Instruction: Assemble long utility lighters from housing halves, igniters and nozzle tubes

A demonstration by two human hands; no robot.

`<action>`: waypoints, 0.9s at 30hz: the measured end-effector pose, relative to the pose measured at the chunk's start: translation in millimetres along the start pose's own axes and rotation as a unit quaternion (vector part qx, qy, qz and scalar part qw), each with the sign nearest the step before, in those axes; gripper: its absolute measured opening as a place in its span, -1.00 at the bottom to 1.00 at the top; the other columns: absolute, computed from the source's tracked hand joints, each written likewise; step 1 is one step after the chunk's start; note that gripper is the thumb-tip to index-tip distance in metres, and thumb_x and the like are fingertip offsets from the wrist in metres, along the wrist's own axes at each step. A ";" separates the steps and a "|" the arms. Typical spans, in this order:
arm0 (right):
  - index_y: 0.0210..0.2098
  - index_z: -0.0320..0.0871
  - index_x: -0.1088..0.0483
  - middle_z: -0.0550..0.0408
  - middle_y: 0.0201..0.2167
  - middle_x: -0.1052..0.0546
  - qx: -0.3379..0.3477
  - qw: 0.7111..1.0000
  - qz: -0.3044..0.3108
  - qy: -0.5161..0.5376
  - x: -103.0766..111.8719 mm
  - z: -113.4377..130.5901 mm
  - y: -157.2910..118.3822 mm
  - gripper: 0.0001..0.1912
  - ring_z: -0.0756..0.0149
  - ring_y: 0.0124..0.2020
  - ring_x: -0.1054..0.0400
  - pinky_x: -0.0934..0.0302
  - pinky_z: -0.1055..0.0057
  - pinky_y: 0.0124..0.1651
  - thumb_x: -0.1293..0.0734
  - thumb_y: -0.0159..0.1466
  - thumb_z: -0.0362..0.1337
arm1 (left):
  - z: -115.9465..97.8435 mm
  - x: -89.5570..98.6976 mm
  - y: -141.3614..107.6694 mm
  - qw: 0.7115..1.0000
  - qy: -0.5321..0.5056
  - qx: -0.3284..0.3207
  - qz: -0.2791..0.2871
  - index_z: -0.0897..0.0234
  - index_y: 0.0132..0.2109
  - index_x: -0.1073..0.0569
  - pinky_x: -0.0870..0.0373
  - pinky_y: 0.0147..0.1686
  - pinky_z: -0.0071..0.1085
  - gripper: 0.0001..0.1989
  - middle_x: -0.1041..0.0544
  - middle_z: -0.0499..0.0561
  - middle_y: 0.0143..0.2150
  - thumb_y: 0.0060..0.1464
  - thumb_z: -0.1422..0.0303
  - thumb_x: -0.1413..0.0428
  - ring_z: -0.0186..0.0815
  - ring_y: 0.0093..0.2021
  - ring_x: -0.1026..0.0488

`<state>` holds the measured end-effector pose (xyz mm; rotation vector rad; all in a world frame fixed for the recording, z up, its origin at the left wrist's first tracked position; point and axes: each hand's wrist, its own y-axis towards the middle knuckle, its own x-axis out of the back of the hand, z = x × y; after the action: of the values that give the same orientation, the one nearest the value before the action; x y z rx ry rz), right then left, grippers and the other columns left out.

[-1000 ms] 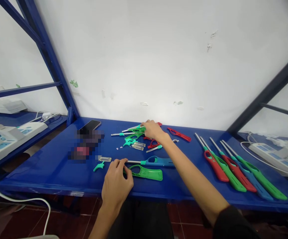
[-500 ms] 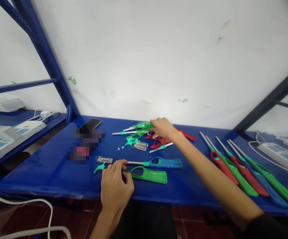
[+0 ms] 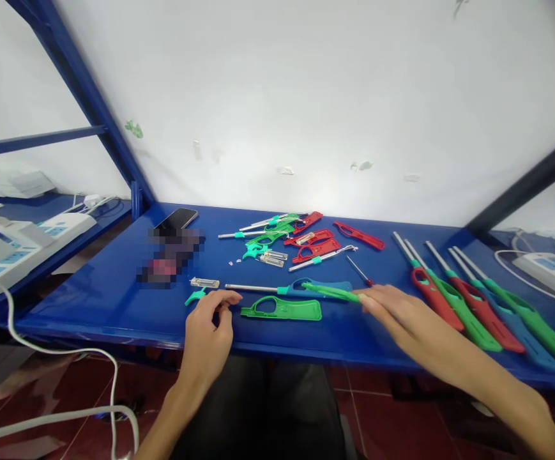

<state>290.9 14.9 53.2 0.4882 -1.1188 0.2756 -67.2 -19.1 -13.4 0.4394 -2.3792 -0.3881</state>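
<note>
My right hand (image 3: 396,314) grips one end of a green lighter casing half (image 3: 331,292), held edge-on over the blue lighter (image 3: 253,289). My left hand (image 3: 209,322) rests at the table's front with curled fingers apart, holding nothing that I can see. Just right of it lies another green casing half (image 3: 301,310), flat. Beyond the left fingers are a clear fuel tank (image 3: 205,283) and a teal trigger (image 3: 195,296). A thin screwdriver (image 3: 359,271) with a red handle end lies past my right hand.
Red casing halves (image 3: 315,249), metal tubes and clear tanks (image 3: 273,258) lie loosely piled at the back. Several assembled lighters (image 3: 466,300) stand in a slanted row at right. A phone (image 3: 176,222) and a blurred patch are at left. White cables hang left.
My right hand has come back from the pile toward me, bringing a green casing half. My left hand has drawn slightly left, off the flat green casing. The view has shifted a little.
</note>
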 end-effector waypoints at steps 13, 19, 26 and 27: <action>0.35 0.19 -0.36 -0.08 0.02 -0.55 0.053 0.995 -0.072 0.035 -37.8 58.4 -1.1 -0.55 -0.04 0.00 -0.48 -0.47 -0.07 0.03 -0.19 0.54 -0.31 | -34.2 23.5 -52.0 0.991 -0.115 0.042 0.045 0.16 0.10 -0.68 -0.58 -0.04 -0.24 -0.65 -0.70 0.04 -0.16 0.39 0.10 -0.15 -0.13 -0.11 -0.65; 0.49 0.17 -0.22 -0.14 0.02 -0.56 0.074 0.992 -0.103 -0.005 -51.3 70.1 -14.8 -0.47 -0.12 0.03 -0.47 -0.49 -0.11 0.00 -0.23 0.56 -0.19 | -51.5 18.1 -50.1 0.967 -0.217 0.117 0.067 0.15 0.07 -0.72 -0.57 0.14 -0.12 -0.60 -0.74 0.00 -0.25 0.16 0.07 -0.34 -0.11 -0.18 -0.70; 0.62 0.16 0.03 -0.11 0.14 -0.57 0.072 0.996 -0.045 0.001 -53.9 80.3 -29.0 -0.32 -0.12 0.13 -0.49 -0.50 -0.16 0.12 -0.21 0.58 -0.08 | -44.0 13.2 -37.3 0.949 -0.258 0.156 0.096 0.28 -0.07 -0.72 -0.60 -0.36 -0.36 -0.56 -0.64 0.01 -0.49 0.23 -0.03 -0.28 -0.18 -0.43 -0.63; 0.61 0.17 -0.01 -0.10 0.20 -0.56 0.066 0.997 -0.025 0.015 -54.8 79.9 -29.6 -0.34 -0.12 0.21 -0.47 -0.46 -0.19 0.21 -0.20 0.58 -0.05 | -39.3 13.5 -37.4 0.948 -0.258 0.162 0.094 0.29 -0.07 -0.71 -0.59 -0.38 -0.38 -0.54 -0.64 0.02 -0.48 0.23 -0.04 -0.28 -0.18 -0.43 -0.63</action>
<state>218.2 -49.3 24.2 0.6263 -1.0629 0.3137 -42.7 -64.5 8.4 0.2710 -2.9852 -0.0138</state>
